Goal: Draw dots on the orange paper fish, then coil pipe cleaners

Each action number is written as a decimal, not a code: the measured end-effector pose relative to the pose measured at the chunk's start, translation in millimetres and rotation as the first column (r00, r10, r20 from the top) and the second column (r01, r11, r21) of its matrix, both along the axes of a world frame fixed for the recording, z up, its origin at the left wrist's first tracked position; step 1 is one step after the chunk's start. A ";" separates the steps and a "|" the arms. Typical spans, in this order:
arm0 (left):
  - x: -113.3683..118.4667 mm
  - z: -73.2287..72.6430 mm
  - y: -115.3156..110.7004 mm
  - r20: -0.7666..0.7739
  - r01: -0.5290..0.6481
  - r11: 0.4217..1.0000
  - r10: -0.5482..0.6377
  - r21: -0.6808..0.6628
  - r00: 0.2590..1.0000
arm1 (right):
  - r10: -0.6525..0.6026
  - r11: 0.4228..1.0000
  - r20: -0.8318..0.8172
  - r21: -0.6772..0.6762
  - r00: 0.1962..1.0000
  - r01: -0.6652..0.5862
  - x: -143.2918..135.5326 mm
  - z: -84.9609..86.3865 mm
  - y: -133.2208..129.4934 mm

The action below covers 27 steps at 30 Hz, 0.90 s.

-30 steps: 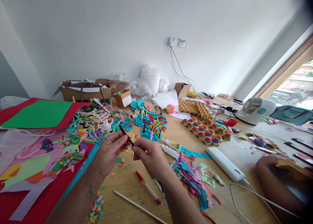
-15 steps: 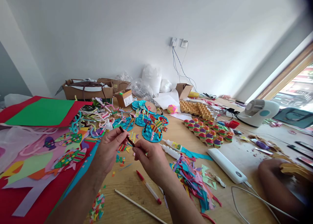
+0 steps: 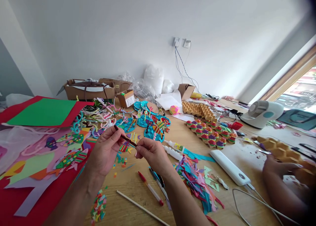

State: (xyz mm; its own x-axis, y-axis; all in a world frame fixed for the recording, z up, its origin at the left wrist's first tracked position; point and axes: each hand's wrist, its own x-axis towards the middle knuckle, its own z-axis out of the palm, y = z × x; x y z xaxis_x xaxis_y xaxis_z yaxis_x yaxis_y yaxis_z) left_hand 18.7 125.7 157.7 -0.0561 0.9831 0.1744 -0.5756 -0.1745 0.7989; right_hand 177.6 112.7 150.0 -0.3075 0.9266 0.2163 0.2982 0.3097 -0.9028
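Between my two hands stretches a dark brown pipe cleaner (image 3: 128,140), held above the table. My left hand (image 3: 106,147) pinches its upper left end between thumb and fingers. The lower right end sits in the pinch of my right hand (image 3: 153,152). Just behind lie striped paper fish (image 3: 133,137) and blue painted discs (image 3: 153,136) with colourful fish on them. Below my hands a red pen (image 3: 150,188) and a thin wooden stick (image 3: 140,207) rest on the wood. Part of a dark pen (image 3: 158,180) shows beside my right wrist.
Glue bottles (image 3: 172,152), paper strips (image 3: 194,183) and a white power strip (image 3: 229,166) lie to the right. Farther right, another person's hand (image 3: 276,170) holds an egg carton (image 3: 281,150). Red and green sheets (image 3: 44,111) and a heap of pipe cleaners (image 3: 96,115) are at left.
My hands have drifted slightly apart, and the pipe cleaner between them now slopes less steeply. At the right, the other person's hand and egg carton have come further into view.
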 end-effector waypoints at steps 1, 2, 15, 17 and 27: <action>-0.2 0.1 -0.4 0.006 0.019 1.000 -0.019 -0.006 1.000 | 0.013 1.000 -0.030 -0.014 0.999 -0.013 0.0 -0.8 0.6; -0.5 0.0 -0.3 0.010 0.024 1.000 -0.024 -0.006 1.000 | 0.027 0.999 -0.067 -0.030 0.997 -0.029 -0.3 -1.3 0.8; -13.9 2.3 9.6 0.009 -0.198 0.977 0.198 0.079 0.980 | 0.042 0.984 -0.148 -0.163 0.988 -0.066 -2.1 -7.0 3.9; -17.5 3.8 11.3 0.032 -0.225 0.971 0.224 0.075 0.974 | 0.046 0.987 -0.147 -0.145 0.988 -0.068 -0.2 -7.8 5.1; -26.2 4.9 15.0 0.144 -0.176 0.984 0.174 0.004 0.974 | 0.098 0.984 -0.146 -0.136 0.984 -0.118 -2.8 -4.7 0.7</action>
State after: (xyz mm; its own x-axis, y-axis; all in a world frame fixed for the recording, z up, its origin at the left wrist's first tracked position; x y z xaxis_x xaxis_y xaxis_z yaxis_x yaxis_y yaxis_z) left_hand -7.5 140.7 162.5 -0.2527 0.9527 0.1688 -0.6427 -0.2957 0.7067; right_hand 174.8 113.4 145.3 -0.3842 0.9140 0.1307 0.1393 0.1974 -0.9704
